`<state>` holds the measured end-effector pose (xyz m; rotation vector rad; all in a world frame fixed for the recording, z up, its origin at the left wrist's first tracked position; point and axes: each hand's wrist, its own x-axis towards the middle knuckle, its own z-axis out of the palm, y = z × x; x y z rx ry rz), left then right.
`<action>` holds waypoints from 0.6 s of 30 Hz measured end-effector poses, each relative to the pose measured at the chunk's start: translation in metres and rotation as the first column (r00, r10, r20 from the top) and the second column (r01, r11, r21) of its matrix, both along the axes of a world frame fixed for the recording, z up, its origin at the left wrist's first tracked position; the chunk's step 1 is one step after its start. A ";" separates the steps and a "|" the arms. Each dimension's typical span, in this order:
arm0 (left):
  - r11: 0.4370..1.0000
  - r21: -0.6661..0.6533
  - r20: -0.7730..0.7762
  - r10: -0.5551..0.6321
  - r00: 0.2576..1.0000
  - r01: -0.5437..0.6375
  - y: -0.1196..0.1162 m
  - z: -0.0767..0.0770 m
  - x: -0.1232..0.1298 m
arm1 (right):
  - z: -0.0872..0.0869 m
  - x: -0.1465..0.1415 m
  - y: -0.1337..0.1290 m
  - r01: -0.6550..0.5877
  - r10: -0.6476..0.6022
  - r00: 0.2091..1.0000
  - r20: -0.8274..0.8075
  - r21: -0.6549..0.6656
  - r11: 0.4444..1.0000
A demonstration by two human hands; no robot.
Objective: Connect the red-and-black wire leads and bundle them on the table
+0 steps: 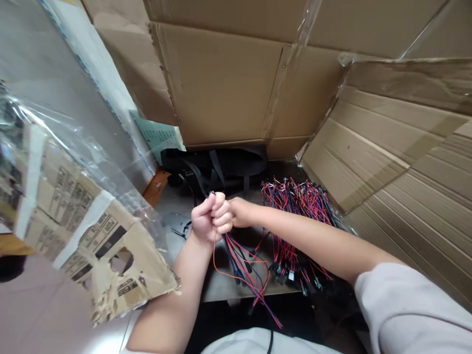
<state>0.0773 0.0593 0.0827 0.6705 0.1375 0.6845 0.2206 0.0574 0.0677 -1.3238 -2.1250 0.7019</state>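
Observation:
My left hand [211, 217] is a closed fist around a bundle of wires [239, 260]. Red, blue, purple and orange strands with black sleeves hang below the fist over the table's front edge. A small dark end shows above the thumb. Right behind the fist, my right hand [239, 212] reaches in from the right, its fingers mostly hidden by the left hand. Whether it grips the wires too does not show. To the right, partly under my right forearm, lies a large pile of similar wires [306, 201] with black and white connectors.
Cardboard panels [228, 83] stand at the back and right of the table [217, 290]. A black bag [236, 164] lies against the back panel. At left, torn cardboard [125, 275] with plastic film juts close to my left forearm. A green printed sheet [158, 135] hangs behind.

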 end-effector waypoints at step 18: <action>0.997 -0.014 -0.135 -0.078 0.988 0.077 -0.015 0.000 0.014 | -0.016 0.082 -0.079 -0.277 0.278 0.958 0.073 -0.028 0.961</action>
